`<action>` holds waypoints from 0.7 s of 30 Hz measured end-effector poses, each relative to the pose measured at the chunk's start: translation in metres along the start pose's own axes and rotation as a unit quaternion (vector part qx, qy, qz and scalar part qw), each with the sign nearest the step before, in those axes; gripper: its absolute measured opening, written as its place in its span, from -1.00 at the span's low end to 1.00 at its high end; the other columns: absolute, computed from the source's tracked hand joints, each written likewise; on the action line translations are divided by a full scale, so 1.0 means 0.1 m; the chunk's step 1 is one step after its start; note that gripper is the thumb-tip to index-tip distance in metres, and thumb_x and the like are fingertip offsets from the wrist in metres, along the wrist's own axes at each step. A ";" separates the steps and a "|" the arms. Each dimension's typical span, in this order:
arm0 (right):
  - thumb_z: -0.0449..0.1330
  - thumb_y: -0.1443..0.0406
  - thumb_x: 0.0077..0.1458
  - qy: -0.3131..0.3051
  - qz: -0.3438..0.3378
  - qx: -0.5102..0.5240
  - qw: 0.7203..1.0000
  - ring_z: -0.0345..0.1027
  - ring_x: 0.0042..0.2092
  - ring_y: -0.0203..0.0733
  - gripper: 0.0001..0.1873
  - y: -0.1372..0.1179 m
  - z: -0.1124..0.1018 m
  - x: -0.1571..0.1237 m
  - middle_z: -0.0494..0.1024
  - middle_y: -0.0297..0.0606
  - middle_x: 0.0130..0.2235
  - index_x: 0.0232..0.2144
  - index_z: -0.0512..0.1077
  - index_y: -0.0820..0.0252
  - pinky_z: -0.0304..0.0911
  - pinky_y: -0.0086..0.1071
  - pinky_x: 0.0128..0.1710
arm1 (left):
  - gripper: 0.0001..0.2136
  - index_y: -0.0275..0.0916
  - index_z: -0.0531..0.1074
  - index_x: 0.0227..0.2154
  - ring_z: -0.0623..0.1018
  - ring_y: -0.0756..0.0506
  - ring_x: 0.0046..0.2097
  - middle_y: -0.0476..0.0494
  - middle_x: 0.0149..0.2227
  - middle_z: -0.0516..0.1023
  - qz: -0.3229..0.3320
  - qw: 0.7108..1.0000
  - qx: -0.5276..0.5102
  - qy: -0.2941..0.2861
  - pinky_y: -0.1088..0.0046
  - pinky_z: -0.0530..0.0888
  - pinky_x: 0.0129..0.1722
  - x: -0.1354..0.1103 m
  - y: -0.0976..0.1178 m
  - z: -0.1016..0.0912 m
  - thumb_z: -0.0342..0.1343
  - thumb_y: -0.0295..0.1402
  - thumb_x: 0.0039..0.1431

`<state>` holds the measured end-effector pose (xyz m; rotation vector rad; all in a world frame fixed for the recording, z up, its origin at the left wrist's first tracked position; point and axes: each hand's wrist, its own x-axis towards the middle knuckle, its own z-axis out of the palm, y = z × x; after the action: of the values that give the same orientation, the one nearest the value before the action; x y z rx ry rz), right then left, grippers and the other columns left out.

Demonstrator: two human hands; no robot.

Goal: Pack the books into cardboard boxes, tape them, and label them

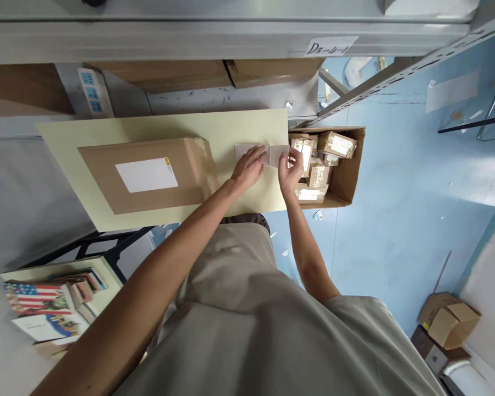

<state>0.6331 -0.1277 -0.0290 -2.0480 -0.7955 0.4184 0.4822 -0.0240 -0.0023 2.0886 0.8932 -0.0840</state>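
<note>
A strip of white paper [274,155] with a crease or seam across it lies near the right end of the pale yellow tabletop [231,124]. My left hand [249,168] rests on its left part, fingers stretched out. At the right end, my right hand [291,169] has its thumb and fingers closed around the paper's edge. Any print on the strip is too faint to read. Left of my hands sits a large taped cardboard box [94,176] with a blank-looking white label [146,175] on top.
An open carton [348,187] of several small taped boxes [337,144] adjoins the table's right end. Beyond the table runs a grey metal shelf [169,41] holding cardboard boxes [276,71]. Books [45,297] lie on a lower stand at left. Paper scraps litter the blue floor [396,192].
</note>
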 end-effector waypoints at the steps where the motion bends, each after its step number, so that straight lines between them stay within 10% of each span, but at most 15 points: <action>1: 0.09 -0.07 0.60 0.016 0.015 0.003 1.000 0.61 0.04 -0.05 -0.55 0.04 -0.04 0.03 0.64 -0.12 -0.04 0.06 0.56 0.12 0.58 -0.09 0.12 | -0.35 -0.34 0.35 0.57 0.22 -0.36 0.67 -0.39 0.64 0.29 0.017 0.999 0.025 -0.030 -0.08 0.20 0.67 0.03 0.00 0.03 0.00 -0.49 0.44; 8: 0.11 -0.16 0.55 0.006 0.106 0.023 0.994 0.59 -0.02 -0.01 -0.46 0.20 -0.07 0.19 0.68 -0.10 -0.09 -0.06 0.59 0.14 0.55 -0.06 0.11 | -0.22 -0.39 0.01 0.71 0.08 -0.42 0.72 -0.37 0.73 0.01 -0.024 0.986 0.117 -0.114 -0.24 0.21 0.63 0.11 0.05 0.10 -0.23 -0.58 0.45; 21: 0.15 -0.04 0.54 -0.012 0.162 -0.024 0.986 0.60 -0.10 -0.04 -0.59 0.42 0.00 0.35 0.72 -0.16 -0.16 -0.18 0.57 0.11 0.51 -0.15 0.08 | -0.17 -0.47 -0.07 0.71 0.00 -0.58 0.71 -0.46 0.75 -0.14 -0.035 0.976 0.147 -0.154 -0.28 0.39 0.51 0.15 0.11 0.02 -0.04 -0.42 0.44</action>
<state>0.6750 -0.1218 -0.0635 -2.2284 -0.4886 0.6116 0.5011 -0.0212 -0.0017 2.2314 0.8003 -0.5945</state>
